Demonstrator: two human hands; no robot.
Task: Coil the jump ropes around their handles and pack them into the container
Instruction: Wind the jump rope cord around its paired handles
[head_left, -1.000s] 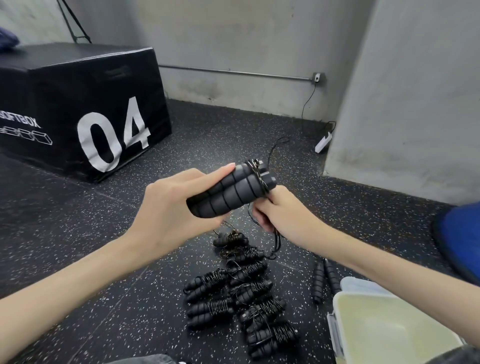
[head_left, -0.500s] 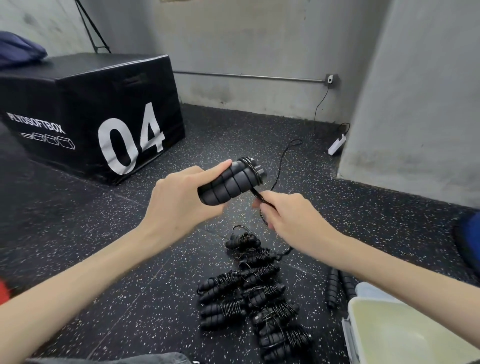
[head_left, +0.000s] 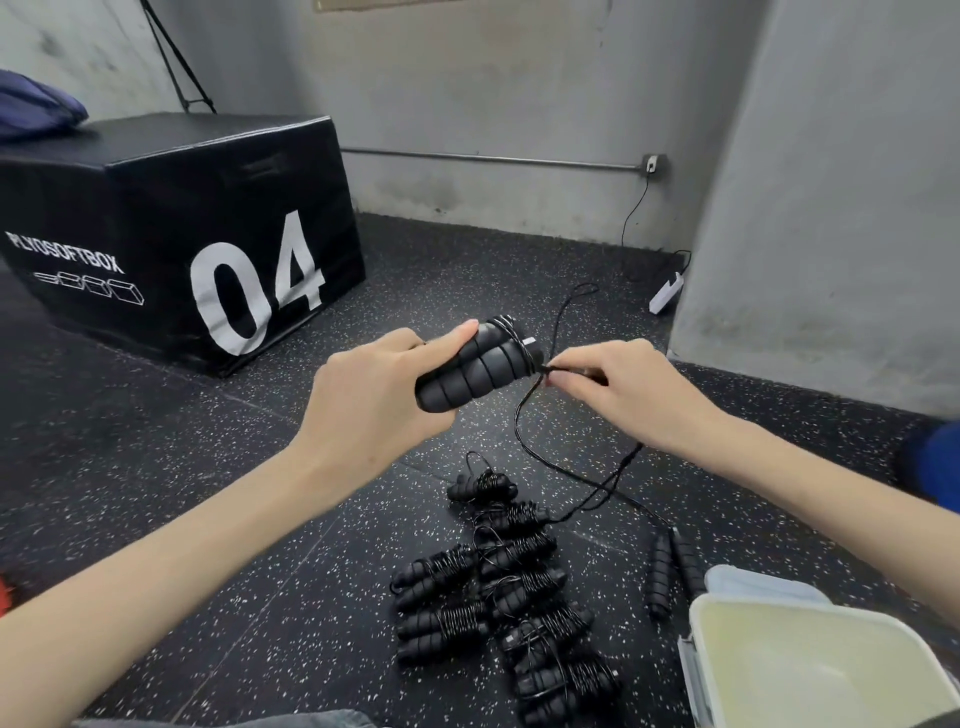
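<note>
Nearest, the pale container (head_left: 696, 670) sat open on the floor beside a pile of coiled jump ropes (head_left: 498, 587). Above them, the left hand (head_left: 374, 395) gripped a pair of black handles (head_left: 478, 364) while the right hand (head_left: 618, 389) pinched their loose cord (head_left: 524, 421); a black "04" box (head_left: 171, 223) stood beyond

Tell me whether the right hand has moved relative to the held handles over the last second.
Yes. The right hand was tucked under the tip of the handles that the left hand grips; now it sits out to their right, its fingers pinching the rope.
</note>
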